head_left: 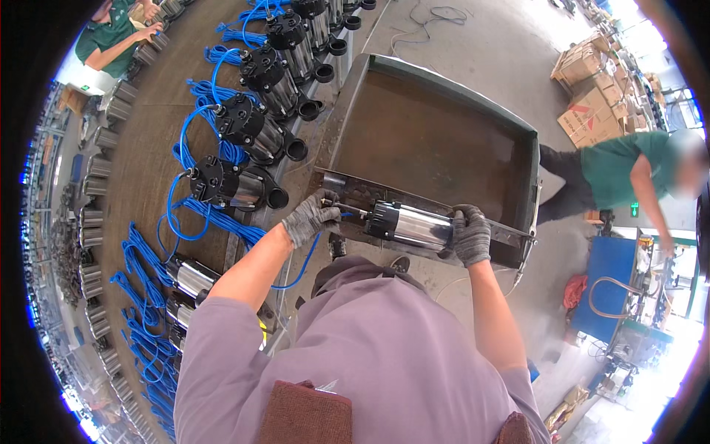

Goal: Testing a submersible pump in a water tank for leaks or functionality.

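Note:
A steel-bodied pump [420,226] with a black head lies on its side over the near edge of a water tank [473,92]. My right hand [471,235], in a grey knit glove, is wrapped round the pump's right end. At the other end, my gloved left hand [310,219] is closed round the blue cable [302,270] just left of the black head. That cable hangs below the hand and curves left. A thin dark piece shows by the left fingertips; its kind cannot be made out.
Upright pumps [251,129] with coiled blue cables line the bench [148,170] on the left. More steel pumps [194,279] lie nearer me. One co-worker [621,174] walks at the right; another person [111,41] handles something at the upper left. Cardboard boxes [592,118] are stacked far right.

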The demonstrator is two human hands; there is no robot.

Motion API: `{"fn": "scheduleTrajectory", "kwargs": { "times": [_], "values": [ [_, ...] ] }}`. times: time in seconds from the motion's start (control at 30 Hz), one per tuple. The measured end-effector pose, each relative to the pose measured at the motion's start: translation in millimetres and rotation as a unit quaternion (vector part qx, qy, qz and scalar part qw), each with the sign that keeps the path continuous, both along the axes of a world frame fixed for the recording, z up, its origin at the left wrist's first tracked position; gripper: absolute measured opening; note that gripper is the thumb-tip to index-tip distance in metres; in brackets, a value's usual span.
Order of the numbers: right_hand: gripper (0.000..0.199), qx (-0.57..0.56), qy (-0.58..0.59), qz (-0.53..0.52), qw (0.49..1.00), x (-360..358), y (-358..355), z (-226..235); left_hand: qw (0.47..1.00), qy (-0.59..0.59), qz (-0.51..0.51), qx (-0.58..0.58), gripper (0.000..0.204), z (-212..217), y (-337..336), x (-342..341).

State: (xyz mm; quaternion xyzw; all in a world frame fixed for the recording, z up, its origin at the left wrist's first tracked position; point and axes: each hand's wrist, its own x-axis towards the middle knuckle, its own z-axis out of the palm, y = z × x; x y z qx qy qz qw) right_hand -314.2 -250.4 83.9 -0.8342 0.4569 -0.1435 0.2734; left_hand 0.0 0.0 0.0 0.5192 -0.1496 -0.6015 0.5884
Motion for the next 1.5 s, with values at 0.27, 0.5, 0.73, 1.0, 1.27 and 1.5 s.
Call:
{"fn": "scheduleTrajectory", "kwargs": {
  "times": [0.27,0.5,0.73,1.0,1.27,1.5],
  "values": [
    [0.018,-0.001,-0.003,0.003,1.000,8,2,10,0.841,-0.495,-0.200,0.093,0.039,13,-17,11],
    [0.019,-0.012,0.012,0.011,1.000,5,2,7,0.990,-0.122,0.002,-0.065,0.042,23,-10,0],
    [0.020,0.013,-0.004,0.001,1.000,1,0,0,0.973,-0.201,-0.114,-0.001,0.056,12,-8,7],
    [0.019,-0.007,0.008,0.009,1.000,0,1,-2,0.741,-0.580,-0.310,0.137,0.065,17,-17,14],
    [0.017,0.011,-0.026,-0.008,1.000,-4,-3,-14,0.950,-0.273,-0.146,0.042,0.057,13,-3,12],
    [0.014,-0.009,-0.038,0.014,0.999,-8,-7,-26,0.991,-0.090,-0.101,-0.016,0.065,9,-12,4]
  ]
}}
